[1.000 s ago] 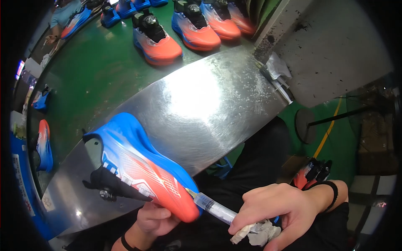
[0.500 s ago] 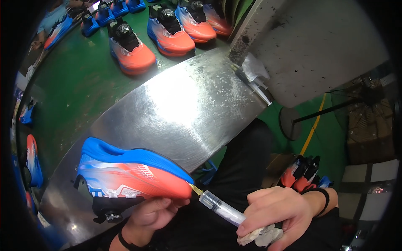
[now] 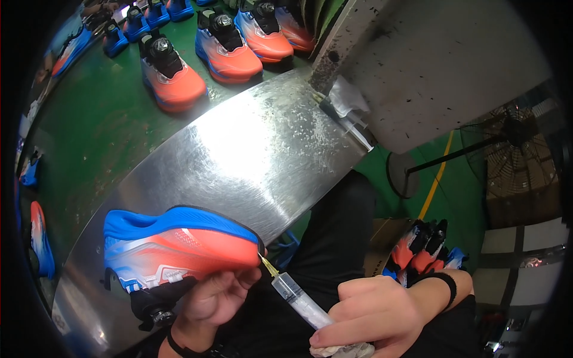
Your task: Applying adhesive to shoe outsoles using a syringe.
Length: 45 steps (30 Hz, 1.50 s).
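Observation:
A running shoe in coral, white and blue lies on its side with its blue midsole up and its toe to the right. Its black tongue and dial point down toward me. My left hand grips the upper from below, near the toe. In my right hand is a clear syringe with a pale filling and a yellowish needle tip. That tip meets the shoe's toe along the line between sole and upper. A crumpled greyish-white wad is also held beneath my right fingers.
A shiny metal bench plate lies ahead of me. At its far right end rest another syringe and white crumpled material, beside a grey panel. Several similar shoes stand on the green surface; more sit in a box at right.
The whole view has shifted slightly left. My left hand has turned the shoe a little, showing more of the toe's dark sole edge. My right hand is lower and the syringe steeper.

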Each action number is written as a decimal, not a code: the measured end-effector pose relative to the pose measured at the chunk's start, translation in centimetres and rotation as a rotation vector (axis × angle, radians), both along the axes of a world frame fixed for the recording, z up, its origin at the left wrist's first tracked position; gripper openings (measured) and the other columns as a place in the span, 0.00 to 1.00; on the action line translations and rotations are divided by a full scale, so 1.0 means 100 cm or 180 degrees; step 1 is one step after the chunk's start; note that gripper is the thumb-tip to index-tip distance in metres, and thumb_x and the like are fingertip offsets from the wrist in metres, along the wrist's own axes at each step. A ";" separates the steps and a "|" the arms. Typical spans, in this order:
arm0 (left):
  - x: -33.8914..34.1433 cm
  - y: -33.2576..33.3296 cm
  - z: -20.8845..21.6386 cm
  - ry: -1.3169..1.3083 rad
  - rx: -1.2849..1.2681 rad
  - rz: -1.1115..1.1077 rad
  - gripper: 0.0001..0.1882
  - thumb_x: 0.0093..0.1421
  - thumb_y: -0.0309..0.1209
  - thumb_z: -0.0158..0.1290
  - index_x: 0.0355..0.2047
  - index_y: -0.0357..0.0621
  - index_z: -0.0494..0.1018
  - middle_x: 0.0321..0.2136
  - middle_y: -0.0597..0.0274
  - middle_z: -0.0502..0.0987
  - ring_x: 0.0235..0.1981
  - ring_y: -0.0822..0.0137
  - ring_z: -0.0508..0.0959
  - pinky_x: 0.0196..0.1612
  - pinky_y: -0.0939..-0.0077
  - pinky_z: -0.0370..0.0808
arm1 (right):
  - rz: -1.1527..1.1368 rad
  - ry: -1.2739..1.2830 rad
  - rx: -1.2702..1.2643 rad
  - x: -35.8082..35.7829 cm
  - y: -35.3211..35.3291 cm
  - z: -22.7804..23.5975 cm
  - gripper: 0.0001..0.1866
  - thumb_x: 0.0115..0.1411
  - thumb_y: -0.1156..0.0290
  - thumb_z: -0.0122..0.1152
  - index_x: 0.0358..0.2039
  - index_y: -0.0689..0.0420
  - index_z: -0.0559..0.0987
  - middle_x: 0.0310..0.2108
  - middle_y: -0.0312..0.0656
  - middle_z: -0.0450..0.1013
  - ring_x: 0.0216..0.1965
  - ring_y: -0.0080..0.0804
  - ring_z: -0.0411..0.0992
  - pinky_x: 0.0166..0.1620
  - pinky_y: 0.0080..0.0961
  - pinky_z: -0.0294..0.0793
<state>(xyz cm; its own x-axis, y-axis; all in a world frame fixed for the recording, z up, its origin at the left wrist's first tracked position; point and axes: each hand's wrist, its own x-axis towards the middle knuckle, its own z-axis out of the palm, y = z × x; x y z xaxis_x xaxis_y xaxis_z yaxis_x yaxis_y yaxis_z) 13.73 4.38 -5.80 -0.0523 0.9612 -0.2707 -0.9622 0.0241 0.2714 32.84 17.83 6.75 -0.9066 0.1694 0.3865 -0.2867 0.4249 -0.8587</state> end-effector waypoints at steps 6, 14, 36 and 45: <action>0.003 0.006 0.002 0.0135 -0.0019 0.0153 0.26 0.57 0.29 0.55 0.56 0.43 0.63 0.58 0.54 0.63 0.58 0.52 0.65 0.57 0.64 0.69 | -0.0087 -0.0075 0.0546 -0.004 -0.002 0.003 0.24 0.50 0.58 0.67 0.40 0.64 0.75 0.27 0.36 0.73 0.19 0.29 0.68 0.21 0.25 0.61; 0.002 0.007 0.004 0.0051 0.0127 0.0205 0.24 0.58 0.35 0.54 0.53 0.42 0.66 0.53 0.54 0.69 0.54 0.58 0.70 0.46 0.73 0.77 | -0.0215 -0.0371 0.1616 -0.007 -0.008 -0.010 0.20 0.48 0.62 0.69 0.40 0.56 0.78 0.26 0.35 0.71 0.17 0.22 0.60 0.18 0.16 0.59; 0.006 0.002 0.008 -0.0243 0.0016 0.0176 0.26 0.58 0.46 0.53 0.50 0.43 0.68 0.47 0.59 0.74 0.49 0.63 0.74 0.38 0.84 0.77 | -0.0612 0.0192 0.2086 -0.002 -0.017 -0.046 0.16 0.47 0.62 0.69 0.37 0.52 0.78 0.23 0.31 0.67 0.14 0.17 0.52 0.14 0.13 0.51; 0.003 0.008 -0.001 -0.0325 0.0009 -0.0151 0.25 0.60 0.46 0.51 0.52 0.44 0.67 0.47 0.57 0.73 0.49 0.64 0.74 0.39 0.80 0.77 | -0.0372 0.0131 0.2155 0.009 -0.012 -0.043 0.16 0.49 0.62 0.67 0.37 0.55 0.79 0.22 0.32 0.68 0.14 0.20 0.55 0.15 0.16 0.54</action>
<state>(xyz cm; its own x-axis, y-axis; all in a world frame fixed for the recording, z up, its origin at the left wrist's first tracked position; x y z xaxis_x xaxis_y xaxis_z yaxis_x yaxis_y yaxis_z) 14.00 5.21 -5.88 0.0211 0.9627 -0.2696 -0.9826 0.0697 0.1720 33.71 16.62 2.44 -0.8793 -0.0258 0.4756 -0.2331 0.8940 -0.3826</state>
